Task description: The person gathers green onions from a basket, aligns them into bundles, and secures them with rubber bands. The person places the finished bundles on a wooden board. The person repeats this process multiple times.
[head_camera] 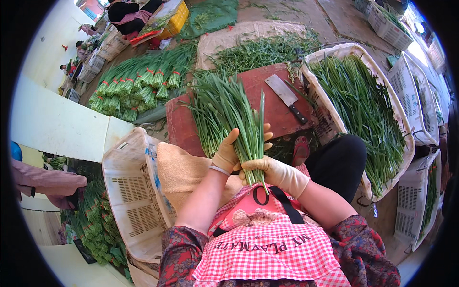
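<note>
A loose bunch of green garlic chives (242, 118) is held upright over my lap, leaves pointing away from me. My left hand (226, 152), in a pale rubber glove, supports the bunch from the left and beneath, thumb raised. My right hand (278, 172), gloved too, is closed around the stem ends. Just beyond the hands is a red board (247, 77) with another pile of chives (208, 129) on its left part. A cleaver (285, 95) with a black handle lies on the board's right side, apart from both hands.
A white plastic crate (358, 53) of loose chives stands at my right; another crate (125, 172) is at my left. Bundles tied in red (132, 86) lie at the far left. Scattered leaves (258, 52) cover the floor behind the board. A person (125, 16) sits farther back.
</note>
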Demonstrator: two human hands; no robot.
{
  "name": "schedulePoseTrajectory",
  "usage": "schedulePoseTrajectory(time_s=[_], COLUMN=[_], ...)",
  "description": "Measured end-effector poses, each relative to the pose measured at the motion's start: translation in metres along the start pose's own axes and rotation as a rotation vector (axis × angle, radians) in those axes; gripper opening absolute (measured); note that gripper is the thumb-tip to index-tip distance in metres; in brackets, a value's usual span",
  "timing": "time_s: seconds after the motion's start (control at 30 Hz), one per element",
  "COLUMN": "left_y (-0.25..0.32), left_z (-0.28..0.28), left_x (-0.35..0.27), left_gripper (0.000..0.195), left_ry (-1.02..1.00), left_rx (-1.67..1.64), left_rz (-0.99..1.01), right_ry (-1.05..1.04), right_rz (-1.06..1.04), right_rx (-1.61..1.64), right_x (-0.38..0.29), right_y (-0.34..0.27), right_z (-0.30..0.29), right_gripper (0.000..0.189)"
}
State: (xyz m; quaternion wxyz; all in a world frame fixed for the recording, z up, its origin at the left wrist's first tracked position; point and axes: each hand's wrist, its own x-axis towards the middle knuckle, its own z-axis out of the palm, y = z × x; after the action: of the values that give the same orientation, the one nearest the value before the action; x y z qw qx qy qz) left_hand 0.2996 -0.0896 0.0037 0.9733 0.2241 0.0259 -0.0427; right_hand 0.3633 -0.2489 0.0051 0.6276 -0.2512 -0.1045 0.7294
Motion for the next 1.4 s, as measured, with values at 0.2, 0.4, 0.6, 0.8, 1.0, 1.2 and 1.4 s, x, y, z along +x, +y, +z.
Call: schedulePoseTrajectory(time_s=[0.2, 0.4, 0.6, 0.8, 1.0, 1.2, 1.4], left_y=[0.006, 0.026, 0.021, 0.026, 0.040, 0.056, 0.053], left_z=[0.000, -0.011, -0.011, -0.018, -0.049, -0.062, -0.052], left_x=[-0.005, -0.012, -0.007, -0.010, -0.010, -0.021, -0.020], left_gripper=[0.076, 0.074, 0.072, 0.061, 0.032, 0.033, 0.040], left_ry=[0.124, 0.163, 0.167, 0.230, 0.382, 0.361, 0.321], left_rx=[-0.053, -0.058, 0.049, -0.080, -0.282, -0.321, -0.200], left_rz=[0.192, 0.306, 0.349, 0.426, 0.536, 0.670, 0.706], right_ry=[-0.009, 0.495, 0.747, 0.576, 0.343, 0.644, 0.833], right_rz=[0.052, -0.276, -0.478, -0.479, -0.471, 0.195, -0.091], right_rx=[-0.263, -0.610, -1.196, -0.276, -0.080, -1.549, -1.581], right_x=[0.002, -0.007, 0.020, 0.019, -0.013, -0.063, -0.069], right_y=[-0.004, -0.037, -0.039, -0.036, -0.041, -0.065, -0.059], right_z=[-0.001, 0.008, 0.013, 0.015, 0.027, 0.010, 0.025], right_gripper=[0.054, 0.056, 0.025, 0.014, 0.011, 0.025, 0.037])
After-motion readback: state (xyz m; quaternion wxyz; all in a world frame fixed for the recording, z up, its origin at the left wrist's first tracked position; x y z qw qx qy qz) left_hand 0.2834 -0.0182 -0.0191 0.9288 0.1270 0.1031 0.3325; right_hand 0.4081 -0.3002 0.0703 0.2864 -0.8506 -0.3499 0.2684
